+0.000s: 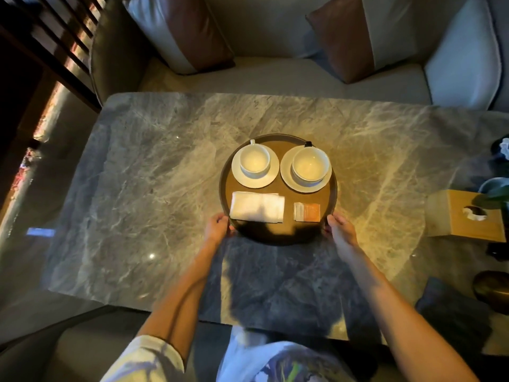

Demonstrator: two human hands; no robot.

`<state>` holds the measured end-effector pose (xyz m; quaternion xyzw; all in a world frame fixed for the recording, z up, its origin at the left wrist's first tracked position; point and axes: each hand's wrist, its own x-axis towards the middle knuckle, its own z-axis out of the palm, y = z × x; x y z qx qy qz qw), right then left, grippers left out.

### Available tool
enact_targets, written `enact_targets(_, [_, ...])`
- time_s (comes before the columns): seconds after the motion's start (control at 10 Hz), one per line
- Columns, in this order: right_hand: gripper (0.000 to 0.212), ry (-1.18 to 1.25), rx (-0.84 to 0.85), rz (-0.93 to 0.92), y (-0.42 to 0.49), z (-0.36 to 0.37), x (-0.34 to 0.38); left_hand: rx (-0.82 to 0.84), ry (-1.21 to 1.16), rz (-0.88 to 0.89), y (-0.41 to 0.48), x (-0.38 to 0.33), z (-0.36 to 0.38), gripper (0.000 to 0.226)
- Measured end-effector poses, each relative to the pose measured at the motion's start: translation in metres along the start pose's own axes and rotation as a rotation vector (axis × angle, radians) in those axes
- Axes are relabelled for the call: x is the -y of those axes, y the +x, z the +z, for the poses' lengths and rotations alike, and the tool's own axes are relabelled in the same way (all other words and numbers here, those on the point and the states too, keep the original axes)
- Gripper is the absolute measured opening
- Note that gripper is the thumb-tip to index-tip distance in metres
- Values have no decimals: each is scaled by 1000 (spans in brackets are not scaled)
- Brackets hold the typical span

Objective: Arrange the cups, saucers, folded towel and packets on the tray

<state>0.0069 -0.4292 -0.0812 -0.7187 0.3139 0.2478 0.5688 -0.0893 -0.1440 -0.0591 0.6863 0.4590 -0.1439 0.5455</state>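
Note:
A round brown tray (278, 238) rests on the marble table. At its far side stand two white cups on white saucers: the left cup (254, 160) on its saucer (256, 181), the right cup (310, 164) on its saucer (304, 186). A folded white towel (257, 206) lies at the tray's near left. Small packets (306, 212) are stacked at the near right. My left hand (217, 227) grips the tray's near-left rim. My right hand (340, 227) grips the near-right rim.
The grey marble table (137, 175) stretches wide to the left. A wooden tissue box (465, 216) stands at the right, with dark items and a bowl (491, 290) near the right edge. A sofa with brown cushions (338, 40) lies beyond the table.

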Motion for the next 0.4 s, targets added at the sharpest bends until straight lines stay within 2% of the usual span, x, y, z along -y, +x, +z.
enact_targets(0.1, [36,-59,86,-143,-19,1,-2,53,49,72,-16,-3,-2,21])
enact_targets(0.2, [40,-566,134,-322,-36,-5,4,49,401,200,-30,-14,-14,25])
enact_targets(0.3, [66,-1314,112,-492,-67,-7,17,39,865,261,-54,-27,-31,33])
enact_targets(0.4, [81,-1485,80,-605,-103,7,34,-8,1180,375,-67,-42,-49,38])
